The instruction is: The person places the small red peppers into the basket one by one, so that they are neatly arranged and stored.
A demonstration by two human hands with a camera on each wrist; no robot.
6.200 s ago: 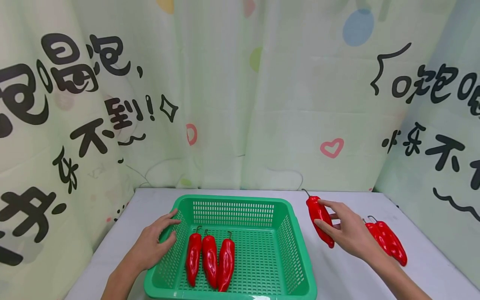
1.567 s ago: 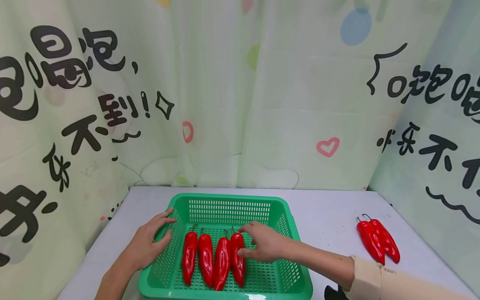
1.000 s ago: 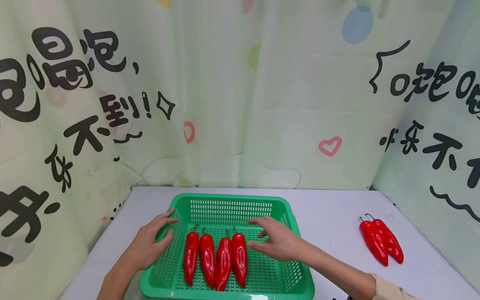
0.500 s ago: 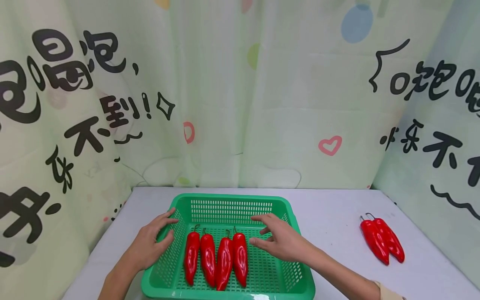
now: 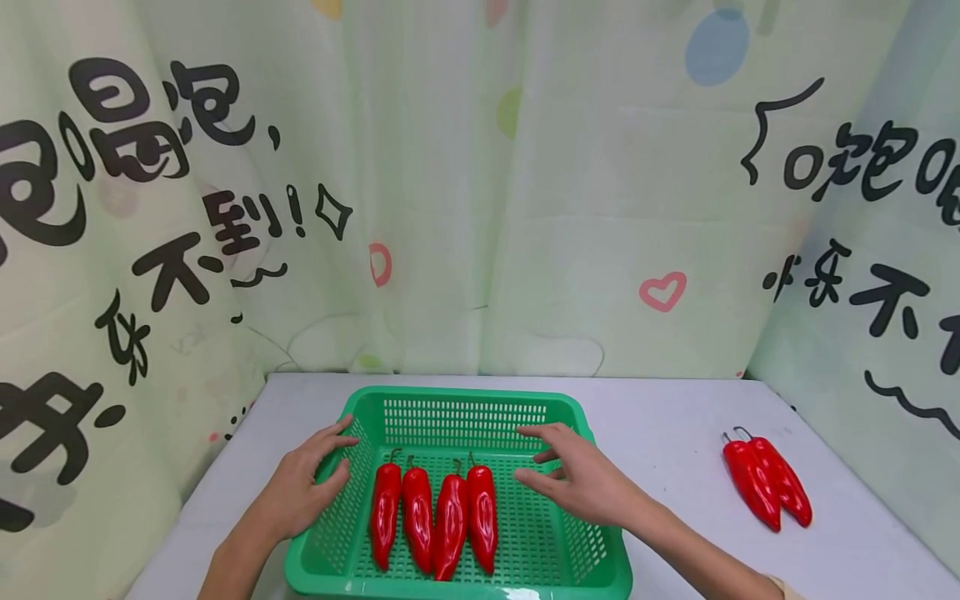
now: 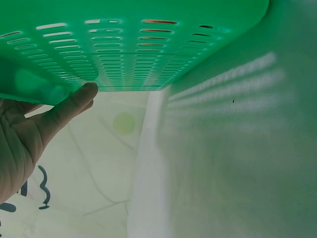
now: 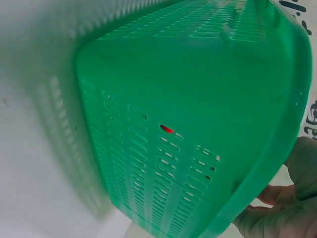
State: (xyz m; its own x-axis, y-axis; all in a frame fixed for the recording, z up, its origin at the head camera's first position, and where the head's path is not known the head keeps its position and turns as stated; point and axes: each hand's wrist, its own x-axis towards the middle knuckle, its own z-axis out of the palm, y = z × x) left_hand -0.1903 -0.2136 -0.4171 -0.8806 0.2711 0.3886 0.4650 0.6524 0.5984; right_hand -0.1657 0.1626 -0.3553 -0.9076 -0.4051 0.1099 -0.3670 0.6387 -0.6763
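Left hand (image 5: 303,483) at left side of green basket (image 5: 465,395), forearm up from lower left, fingers loosely extended at the rim, thumb spread away from them; no pepper held, how firmly it presses the rim cannot tell. Right hand (image 5: 581,475) over right side of basket, forearm slanting in from lower right, index finger stretched leftward, thumb well apart below it, other fingers a bit bent, nothing in grasp. Four red peppers (image 5: 450,525) side by side in basket between the hands, stems pointing away from the person; rightmost is nearest the right hand, gap between. Two more red peppers (image 5: 752,486) close together on white counter (image 5: 675,433), right of basket. Curtain (image 5: 570,167) with black lettering behind
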